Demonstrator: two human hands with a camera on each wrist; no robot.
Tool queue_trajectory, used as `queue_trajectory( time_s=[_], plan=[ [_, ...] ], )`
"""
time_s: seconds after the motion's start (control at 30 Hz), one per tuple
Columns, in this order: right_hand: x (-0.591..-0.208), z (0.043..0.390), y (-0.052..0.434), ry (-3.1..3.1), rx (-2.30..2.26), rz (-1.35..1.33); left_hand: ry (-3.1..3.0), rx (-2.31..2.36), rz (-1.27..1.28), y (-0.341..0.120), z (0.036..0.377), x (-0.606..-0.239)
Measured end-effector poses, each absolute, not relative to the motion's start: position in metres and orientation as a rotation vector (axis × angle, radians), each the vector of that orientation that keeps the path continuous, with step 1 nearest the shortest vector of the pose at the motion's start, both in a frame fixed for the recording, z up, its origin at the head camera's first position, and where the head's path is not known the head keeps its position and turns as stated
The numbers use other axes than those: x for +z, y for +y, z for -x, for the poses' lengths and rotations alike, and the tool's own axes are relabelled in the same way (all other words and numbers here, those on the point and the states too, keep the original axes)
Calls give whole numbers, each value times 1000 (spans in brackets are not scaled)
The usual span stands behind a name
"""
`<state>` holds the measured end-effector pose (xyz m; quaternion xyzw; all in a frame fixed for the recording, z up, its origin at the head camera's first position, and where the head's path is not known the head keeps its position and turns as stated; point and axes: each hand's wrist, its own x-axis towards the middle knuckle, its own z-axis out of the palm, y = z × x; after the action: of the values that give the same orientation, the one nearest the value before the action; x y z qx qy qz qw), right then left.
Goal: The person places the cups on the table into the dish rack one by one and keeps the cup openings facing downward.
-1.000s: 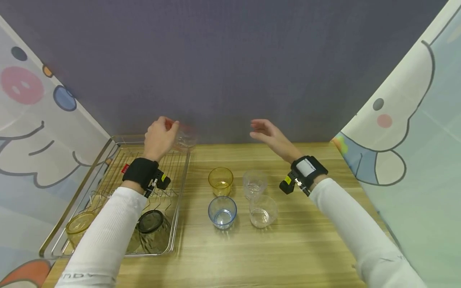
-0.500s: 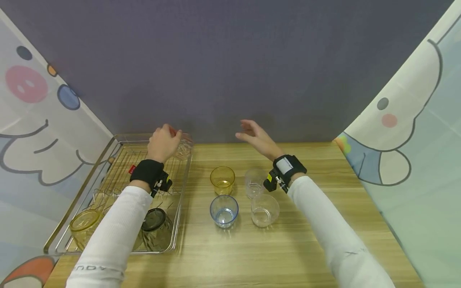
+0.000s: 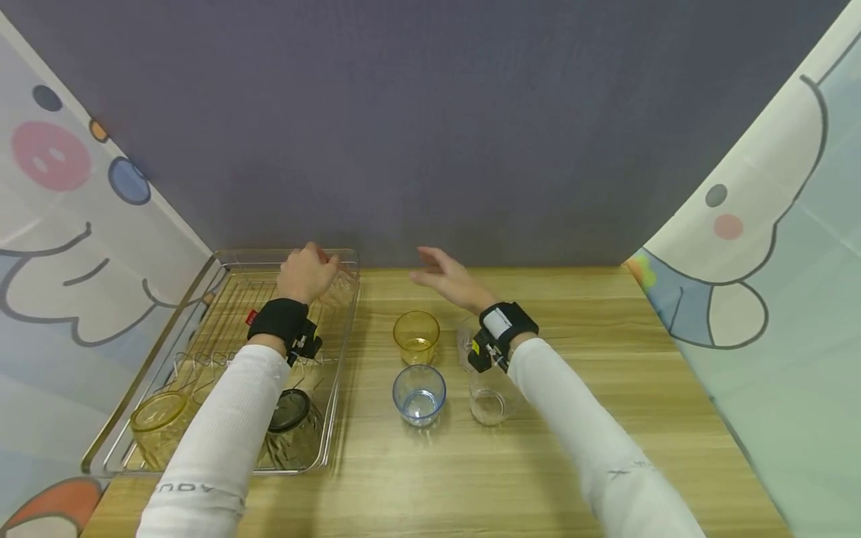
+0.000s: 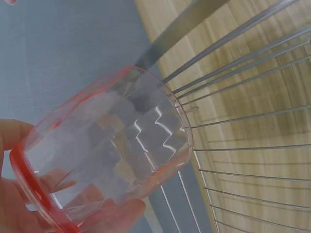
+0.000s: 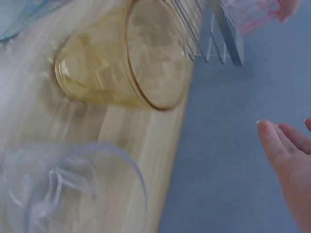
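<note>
My left hand (image 3: 306, 275) grips a clear cup with a red rim (image 4: 112, 141) at the back right corner of the metal wire rack (image 3: 225, 317). In the left wrist view the cup's base meets the rack's wires, and the fingers hold it near the red rim. My right hand (image 3: 447, 278) is held above the back of the table with relaxed fingers, holding nothing. In front of it stand a yellow cup (image 3: 415, 340) and a blue-rimmed cup (image 3: 419, 396). Two clear cups, one of them a clear cup (image 3: 489, 407) nearer me, are partly hidden by the right wrist.
At the rack's near end sit a dark glass (image 3: 296, 433) and a yellow glass (image 3: 161, 424); my left sleeve hides part of that area. A grey wall (image 3: 430, 134) rises behind the wooden table (image 3: 417, 493). Printed panels flank both sides.
My left hand has lowered the red-rimmed cup into the rack's back right corner. My right hand has moved left and slightly down towards the rack, its fingers still holding nothing.
</note>
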<state>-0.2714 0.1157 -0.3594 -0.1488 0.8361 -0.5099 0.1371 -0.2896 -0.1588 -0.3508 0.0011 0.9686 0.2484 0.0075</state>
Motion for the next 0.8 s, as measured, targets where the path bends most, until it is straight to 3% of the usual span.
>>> queue_trajectory(
  time_s=[0.8],
  plan=[
    [-383, 247, 69, 2259, -1317, 524, 2912, 686, 75, -169, 288, -367]
  ],
)
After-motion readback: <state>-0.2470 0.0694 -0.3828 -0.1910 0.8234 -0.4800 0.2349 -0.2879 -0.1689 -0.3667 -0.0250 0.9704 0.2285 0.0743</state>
